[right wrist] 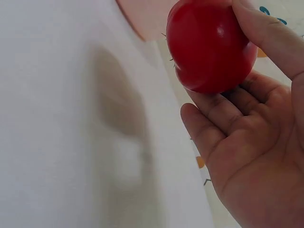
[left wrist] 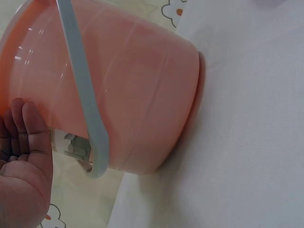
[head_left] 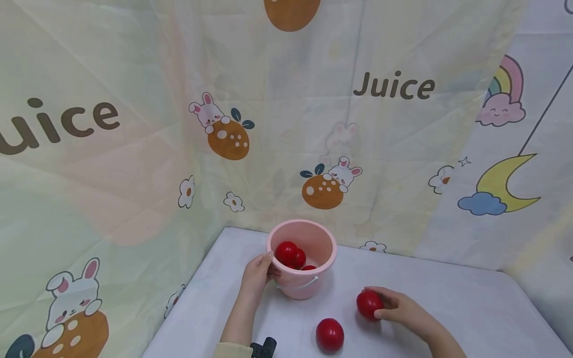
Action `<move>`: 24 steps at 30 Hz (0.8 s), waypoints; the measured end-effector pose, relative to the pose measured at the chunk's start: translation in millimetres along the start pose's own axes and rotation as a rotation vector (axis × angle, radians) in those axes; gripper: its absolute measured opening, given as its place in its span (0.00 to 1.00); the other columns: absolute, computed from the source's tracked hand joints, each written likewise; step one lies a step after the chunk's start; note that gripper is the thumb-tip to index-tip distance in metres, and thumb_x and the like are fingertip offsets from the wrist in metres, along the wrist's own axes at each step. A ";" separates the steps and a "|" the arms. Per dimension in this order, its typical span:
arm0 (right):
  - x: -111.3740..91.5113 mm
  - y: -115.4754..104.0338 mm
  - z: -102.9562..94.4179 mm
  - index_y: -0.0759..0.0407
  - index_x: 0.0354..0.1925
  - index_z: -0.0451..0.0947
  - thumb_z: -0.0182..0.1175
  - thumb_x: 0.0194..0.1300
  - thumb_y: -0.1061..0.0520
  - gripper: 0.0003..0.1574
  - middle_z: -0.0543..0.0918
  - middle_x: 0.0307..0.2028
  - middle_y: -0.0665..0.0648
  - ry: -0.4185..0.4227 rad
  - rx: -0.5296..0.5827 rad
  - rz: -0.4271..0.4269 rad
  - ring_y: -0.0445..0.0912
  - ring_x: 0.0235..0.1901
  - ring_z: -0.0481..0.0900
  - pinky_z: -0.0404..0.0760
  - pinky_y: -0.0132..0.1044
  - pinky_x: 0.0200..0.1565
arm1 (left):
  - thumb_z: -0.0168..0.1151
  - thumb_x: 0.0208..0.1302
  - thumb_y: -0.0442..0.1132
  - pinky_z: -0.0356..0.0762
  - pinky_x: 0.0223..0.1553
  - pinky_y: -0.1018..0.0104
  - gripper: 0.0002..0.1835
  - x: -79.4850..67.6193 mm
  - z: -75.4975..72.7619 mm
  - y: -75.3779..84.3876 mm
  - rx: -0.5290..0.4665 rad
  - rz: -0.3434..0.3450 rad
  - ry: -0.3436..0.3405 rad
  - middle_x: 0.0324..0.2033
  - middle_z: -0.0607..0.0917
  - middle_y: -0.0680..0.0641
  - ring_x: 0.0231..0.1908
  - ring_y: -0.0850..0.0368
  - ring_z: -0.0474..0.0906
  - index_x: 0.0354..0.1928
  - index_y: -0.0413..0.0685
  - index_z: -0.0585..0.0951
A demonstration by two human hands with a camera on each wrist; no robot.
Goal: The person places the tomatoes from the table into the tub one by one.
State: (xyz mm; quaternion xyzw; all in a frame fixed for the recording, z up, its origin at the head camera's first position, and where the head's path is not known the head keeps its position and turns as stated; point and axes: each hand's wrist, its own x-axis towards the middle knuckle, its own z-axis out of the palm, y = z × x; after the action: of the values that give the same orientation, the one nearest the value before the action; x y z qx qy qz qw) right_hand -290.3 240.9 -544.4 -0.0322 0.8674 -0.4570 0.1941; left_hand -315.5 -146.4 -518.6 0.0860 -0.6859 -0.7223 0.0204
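Observation:
A pink bucket [head_left: 315, 236] stands on the white table with several red tomatoes [head_left: 286, 252] inside. At its left rim my left hand [head_left: 256, 276] holds on, thumb at the lip and fingers against the outside. The bucket's pale handle [left wrist: 88, 90] hangs down across its wall in the left wrist view. My right hand [head_left: 403, 309] grips one tomato [right wrist: 211, 45] between thumb and fingers, right of the bucket and raised off the table, its shadow lying apart below. Another tomato [head_left: 330, 335] sits on the table near the front.
The white table [head_left: 470, 308] reaches back to a printed cloth [head_left: 389, 164] with rabbits, oranges and lettering. A similar cloth hangs along the left side. On the left wrist is a black band [head_left: 263, 347].

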 end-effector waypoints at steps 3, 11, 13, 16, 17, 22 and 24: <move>-1.1 -5.3 -5.5 0.51 0.68 0.69 0.75 0.49 0.40 0.51 0.76 0.62 0.61 -0.006 0.002 -0.024 0.58 0.60 0.73 0.84 0.53 0.49 | 0.55 0.71 0.56 0.84 0.43 0.66 0.26 -0.3 0.3 0.1 -0.001 -0.001 0.000 0.33 0.87 0.46 0.36 0.54 0.84 0.50 0.39 0.82; -0.1 -22.7 -20.2 0.50 0.70 0.67 0.75 0.51 0.41 0.51 0.75 0.63 0.62 -0.010 0.026 -0.078 0.56 0.61 0.73 0.84 0.52 0.50 | 0.55 0.71 0.57 0.83 0.43 0.66 0.26 -0.8 0.6 -1.2 -0.009 0.001 -0.003 0.33 0.86 0.46 0.36 0.54 0.83 0.49 0.38 0.82; 0.4 -29.2 -23.8 0.50 0.70 0.66 0.74 0.53 0.43 0.50 0.74 0.64 0.63 -0.019 0.033 -0.100 0.57 0.61 0.73 0.84 0.53 0.50 | 0.55 0.70 0.57 0.83 0.43 0.66 0.26 -0.8 0.5 -1.2 -0.009 0.001 -0.003 0.33 0.86 0.46 0.36 0.54 0.83 0.49 0.38 0.82; 1.7 -40.0 -28.8 0.50 0.70 0.66 0.73 0.54 0.44 0.49 0.74 0.64 0.64 -0.025 0.031 -0.137 0.57 0.61 0.73 0.84 0.54 0.50 | 0.55 0.70 0.58 0.83 0.43 0.66 0.27 -0.6 0.0 -0.9 -0.006 -0.001 -0.002 0.33 0.87 0.46 0.36 0.54 0.83 0.50 0.39 0.82; 2.2 -43.9 -30.3 0.50 0.70 0.66 0.73 0.54 0.44 0.49 0.74 0.64 0.64 -0.023 0.027 -0.149 0.57 0.61 0.73 0.84 0.54 0.50 | 0.55 0.70 0.58 0.83 0.43 0.66 0.26 -0.5 -0.1 -0.9 -0.004 -0.004 -0.001 0.33 0.87 0.46 0.36 0.54 0.83 0.50 0.39 0.82; 5.5 -62.4 -38.0 0.49 0.70 0.66 0.75 0.52 0.45 0.50 0.74 0.64 0.64 -0.005 0.017 -0.188 0.57 0.61 0.73 0.84 0.52 0.49 | 0.55 0.71 0.57 0.83 0.44 0.66 0.26 -0.4 -0.7 -0.8 0.001 -0.007 -0.003 0.34 0.87 0.46 0.37 0.54 0.84 0.51 0.41 0.82; 6.8 -68.0 -40.5 0.49 0.70 0.66 0.75 0.52 0.44 0.51 0.74 0.64 0.64 0.003 0.008 -0.201 0.58 0.61 0.72 0.85 0.50 0.48 | 0.55 0.71 0.58 0.83 0.44 0.66 0.26 -0.4 -0.7 -0.9 -0.003 -0.007 -0.004 0.34 0.87 0.46 0.37 0.54 0.84 0.51 0.41 0.82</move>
State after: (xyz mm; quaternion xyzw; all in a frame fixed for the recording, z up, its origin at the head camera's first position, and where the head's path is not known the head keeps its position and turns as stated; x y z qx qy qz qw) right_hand -319.6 231.5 -471.1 -0.1178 0.8583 -0.4776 0.1461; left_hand -314.9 -147.0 -519.5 0.0870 -0.6846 -0.7235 0.0167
